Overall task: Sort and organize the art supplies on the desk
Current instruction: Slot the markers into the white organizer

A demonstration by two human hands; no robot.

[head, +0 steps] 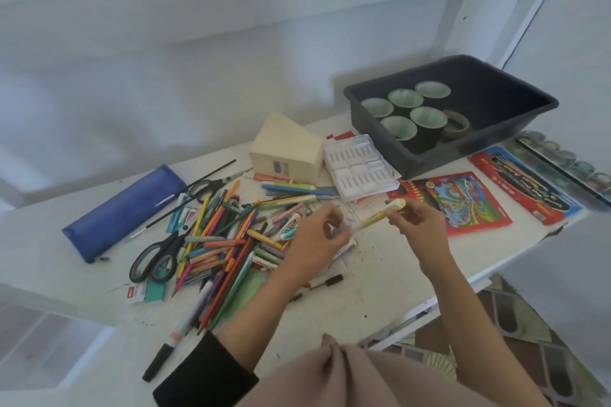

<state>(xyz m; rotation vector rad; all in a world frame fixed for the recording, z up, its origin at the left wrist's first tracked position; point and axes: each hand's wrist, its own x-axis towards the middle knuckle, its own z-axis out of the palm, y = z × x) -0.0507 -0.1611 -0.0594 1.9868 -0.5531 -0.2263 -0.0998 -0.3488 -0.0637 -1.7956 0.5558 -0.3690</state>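
Pinched at both ends: yellow marker (377,219), held above the white desk (380,294). Right hand (418,225) fingers curled on cap end, left hand (314,241) gripping the other end (blurred there). Just left, heap of coloured pencils (224,241), black scissors (155,258). Beyond, grey tub (429,158) holding green-lined cups (428,117).

Things around the box

The pencil case (122,211) lies left of the box (284,150), the pencil pile (224,241) in front, the bin (429,160) holding cups (428,116) to its right.
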